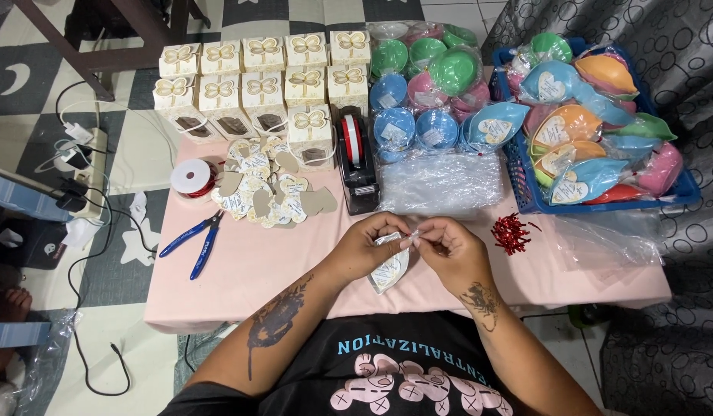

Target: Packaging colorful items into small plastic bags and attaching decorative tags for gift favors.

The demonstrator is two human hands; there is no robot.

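Pinching the clear bag's (389,266) gathered neck with left hand (366,248) and right hand (447,248), fingertips clamped together, we should keep it tight above the heart tag.

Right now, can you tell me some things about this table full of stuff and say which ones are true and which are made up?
1. Both hands pinch a clear-wrapped heart-shaped packet. True.
2. The blue-handled pliers lie in the blue plastic basket. False: they lie on the pink tablecloth, left of the hands.
3. The black tape dispenser stands beside the cream butterfly-topped gift boxes. True.
4. The shiny red twist ties are piled on the boxes. False: they lie on the cloth near the basket.
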